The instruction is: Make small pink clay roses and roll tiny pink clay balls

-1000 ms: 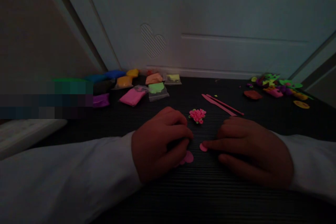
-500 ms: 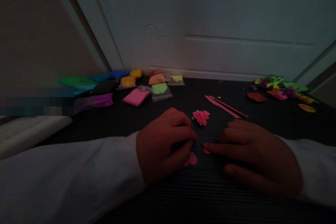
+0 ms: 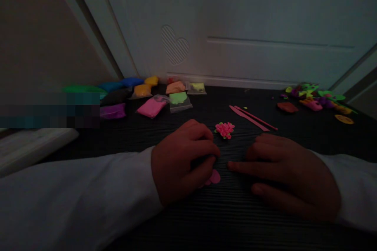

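My left hand (image 3: pixel 187 164) rests on the dark table with its fingers curled and the thumb near the index fingertip. What is inside its fingers, if anything, is hidden. Flat pink clay discs (image 3: pixel 215 177) lie overlapping, partly under that hand. My right hand (image 3: pixel 288 174) has its index finger stretched out, its tip pressed to the table, and its thumb apart; the other fingers are bent. The small pink disc seen under that fingertip before does not show now. Beyond both hands sits a cluster of small pink clay flowers (image 3: pixel 224 130) with green bits at its edge.
A pink clay knife (image 3: pixel 247 117) and a thin pink stick (image 3: pixel 257 118) lie behind my right hand. Bags of coloured clay, one pink (image 3: pixel 152 107), line the back left. At the back right are a reddish-brown lump (image 3: pixel 287 107) and several colourful clay pieces (image 3: pixel 313 104). A white panel stands behind.
My right index fingertip has moved over the small pink disc and covers it. My left hand keeps its pose; the view has shifted slightly.
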{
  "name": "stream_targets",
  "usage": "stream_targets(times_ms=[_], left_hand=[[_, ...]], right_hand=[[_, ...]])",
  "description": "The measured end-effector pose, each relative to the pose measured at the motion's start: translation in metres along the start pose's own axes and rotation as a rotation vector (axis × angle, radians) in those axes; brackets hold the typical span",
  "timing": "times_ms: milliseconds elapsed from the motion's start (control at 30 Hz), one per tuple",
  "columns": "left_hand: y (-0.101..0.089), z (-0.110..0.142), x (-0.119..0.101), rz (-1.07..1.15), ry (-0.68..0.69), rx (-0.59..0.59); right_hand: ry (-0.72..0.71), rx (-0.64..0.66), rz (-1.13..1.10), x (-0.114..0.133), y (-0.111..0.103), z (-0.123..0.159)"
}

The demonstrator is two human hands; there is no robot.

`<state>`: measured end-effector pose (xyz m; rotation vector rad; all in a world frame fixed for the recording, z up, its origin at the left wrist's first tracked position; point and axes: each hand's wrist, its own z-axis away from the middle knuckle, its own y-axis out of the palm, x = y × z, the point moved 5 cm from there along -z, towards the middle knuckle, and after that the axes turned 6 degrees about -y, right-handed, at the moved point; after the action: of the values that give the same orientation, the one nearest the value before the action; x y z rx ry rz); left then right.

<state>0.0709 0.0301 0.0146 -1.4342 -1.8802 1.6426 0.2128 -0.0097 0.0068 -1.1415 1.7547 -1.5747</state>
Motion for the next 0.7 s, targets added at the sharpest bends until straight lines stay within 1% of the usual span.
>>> stream_targets(times_ms=[100,367,433,567,633,700], left_hand=[[0.0001,0.0,0.0004,-0.006,0.004,0.005],[0.0002,-0.0004,0.0005,-0.007,0.007,0.007],[0.0003,-0.0003,0.0008,-0.008,0.008,0.008],[0.0003,-0.0002,0.0012,-0.006,0.008,0.007],[0.0001,-0.0002,0.0012,-0.001,0.006,0.006],[-0.0002,-0.0003,0.0009,0.008,0.004,0.003]], right_hand=[[-0.004,-0.038,-0.015,0.0005,-0.002,0.0018],[0.001,0.051,0.009,0.0015,0.0021,-0.0022],[-0.01,0.039,0.025,0.0018,0.0018,-0.0017],[-0.011,-0.038,0.016,0.0013,-0.0017,0.0013],[-0.002,-0.034,0.005,0.001,-0.0018,0.0019],[0.006,0.001,-0.002,0.0012,-0.0004,0.0013]])
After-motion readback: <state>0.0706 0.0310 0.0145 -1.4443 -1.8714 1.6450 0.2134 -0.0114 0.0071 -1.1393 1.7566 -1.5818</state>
